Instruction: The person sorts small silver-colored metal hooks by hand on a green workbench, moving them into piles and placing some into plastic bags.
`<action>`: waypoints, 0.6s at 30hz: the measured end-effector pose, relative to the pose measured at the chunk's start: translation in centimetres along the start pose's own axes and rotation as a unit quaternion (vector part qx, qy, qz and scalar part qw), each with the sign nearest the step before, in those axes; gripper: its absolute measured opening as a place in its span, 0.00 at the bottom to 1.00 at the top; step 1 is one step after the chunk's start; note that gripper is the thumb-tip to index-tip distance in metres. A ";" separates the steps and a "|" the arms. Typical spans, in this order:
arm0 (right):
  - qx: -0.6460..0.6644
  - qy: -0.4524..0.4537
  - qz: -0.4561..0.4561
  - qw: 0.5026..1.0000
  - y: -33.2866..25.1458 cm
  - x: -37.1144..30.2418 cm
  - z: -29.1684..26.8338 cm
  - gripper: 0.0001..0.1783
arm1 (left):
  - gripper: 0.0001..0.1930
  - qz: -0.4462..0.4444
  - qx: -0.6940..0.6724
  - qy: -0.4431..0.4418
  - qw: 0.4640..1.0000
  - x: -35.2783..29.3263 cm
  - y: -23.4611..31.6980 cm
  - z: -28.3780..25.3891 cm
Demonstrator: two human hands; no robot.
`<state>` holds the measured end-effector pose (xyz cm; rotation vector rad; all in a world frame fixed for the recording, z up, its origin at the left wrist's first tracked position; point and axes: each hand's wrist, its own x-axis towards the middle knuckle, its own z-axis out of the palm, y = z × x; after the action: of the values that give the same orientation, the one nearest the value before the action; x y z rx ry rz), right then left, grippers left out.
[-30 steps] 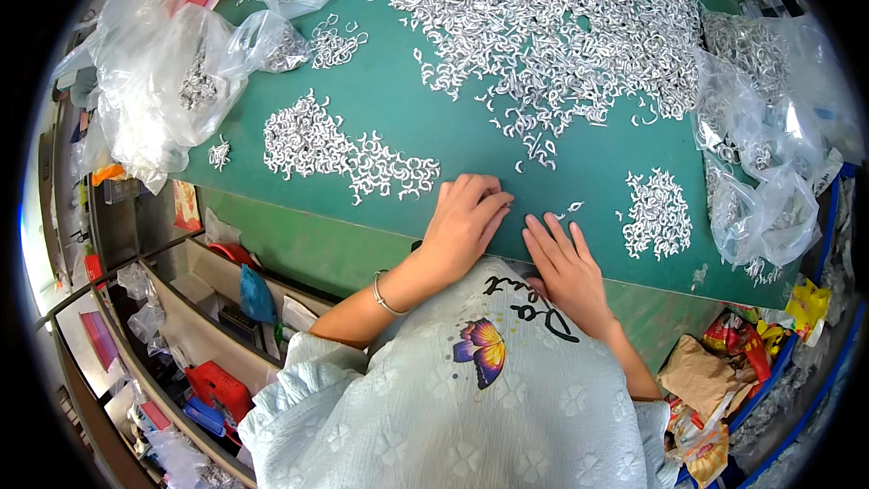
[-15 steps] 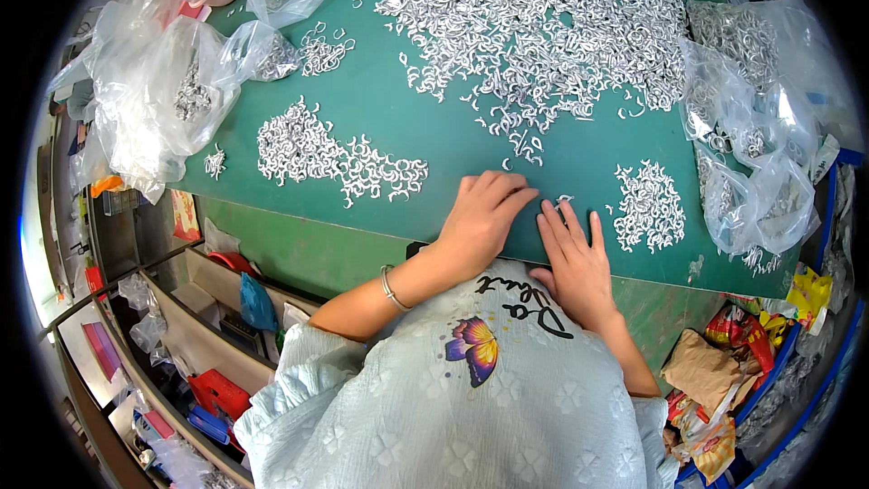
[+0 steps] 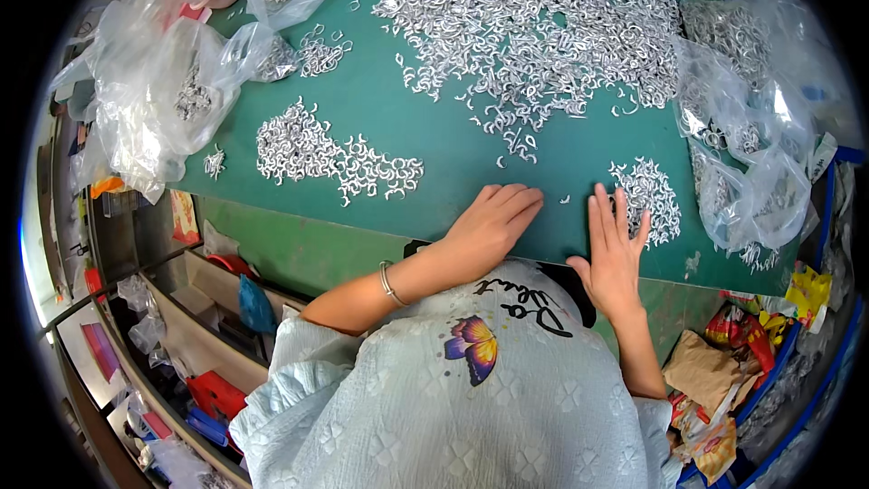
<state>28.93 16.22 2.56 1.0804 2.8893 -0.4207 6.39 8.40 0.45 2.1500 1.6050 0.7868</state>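
Observation:
My left hand (image 3: 494, 228) rests near the front edge of the green tabletop (image 3: 434, 127). Its fingers are bent and pressed together, pointing right; the thumb and whatever may lie under the fingers are hidden. My right hand (image 3: 617, 258) is open, fingers outstretched and thumb apart, with its fingertips at the left side of a small pile of curved silvery metal pieces (image 3: 654, 204). A single curved piece (image 3: 565, 200) lies between my hands. Farther back spreads a large heap of similar pieces (image 3: 543, 27), with a few strays at its near end.
Left of my hands sits another pile of curved pieces (image 3: 299, 140), with a tiny cluster (image 3: 214, 162) beyond it. Clear plastic bags (image 3: 149, 100) of metal parts crowd the left, and more bags (image 3: 751, 190) stand right. Open drawers (image 3: 208, 308) lie below left.
My right hand has moved right, from beside the loose piece to the small right pile, its fingers spreading. My left hand has shifted slightly, its fingers less bent.

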 end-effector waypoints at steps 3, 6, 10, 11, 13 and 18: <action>0.016 -0.040 -0.073 0.996 -1.7 1.4 0.1 0.50 | 0.21 -0.014 -0.016 0.031 0.999 -0.6 -0.2 0.4; 0.002 -0.048 -0.067 0.997 -1.5 1.8 0.3 0.48 | 0.19 -0.031 -0.020 0.057 0.998 -1.1 -0.2 0.0; -0.016 0.017 -0.009 1.000 -0.7 1.9 0.3 0.46 | 0.19 0.011 0.020 0.036 0.999 -0.9 0.1 -0.2; -0.004 0.026 -0.017 1.000 -1.4 2.6 0.1 0.45 | 0.19 0.002 0.022 0.041 0.999 -1.1 0.0 -0.2; 0.010 0.038 -0.049 0.998 -2.9 4.4 -0.4 0.44 | 0.20 -0.017 0.027 0.051 0.998 -1.7 -0.1 -0.1; 0.008 0.015 -0.091 0.996 -4.3 6.4 0.6 0.43 | 0.17 -0.103 0.002 0.149 0.984 -4.1 -1.1 -1.2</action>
<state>21.24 17.06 2.21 0.8357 3.0281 -0.4363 3.92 4.75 -0.17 1.8967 1.9386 1.0754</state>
